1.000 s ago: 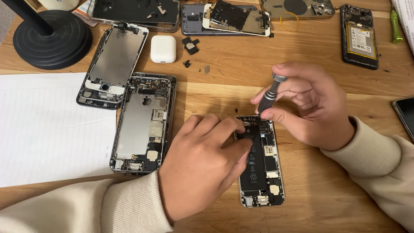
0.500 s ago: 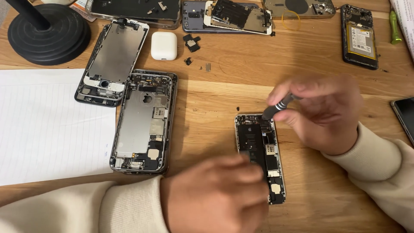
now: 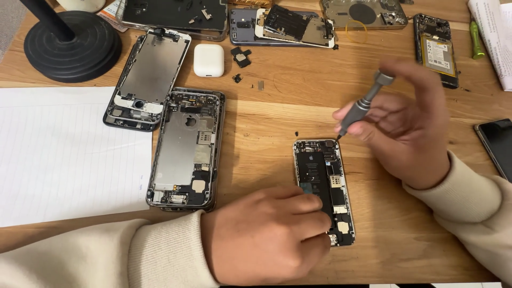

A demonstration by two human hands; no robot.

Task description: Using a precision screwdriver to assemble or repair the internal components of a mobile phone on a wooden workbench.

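Nearest the lens, my left hand is now lying low at the bottom end of the opened phone; a second ago it was covering the phone's middle, and it has slid back toward me since. Its fingers are curling loosely, the fingertips pressing on the phone's lower half and pinning it to the wooden table, not gripping anything.

Above that, my right hand is lifting away. Earlier its tool was planted on the phone's upper part; now the grey screwdriver is tilting, its tip hanging just past the phone's top right corner, and I cannot tell whether it is touching. The thumb and fingers are clenching around the shaft.

To the left, a bare phone chassis is lying well apart from the opened phone, with clear wood between them for moving. A sheet of lined paper is sitting beside the chassis. Farther off, a screen assembly is leaning on the chassis's top edge, a white earbud case just beside it, and a black round stand base is filling the far left corner. At the right edge, a dark phone is lying close to my sleeve, narrowing the room there.
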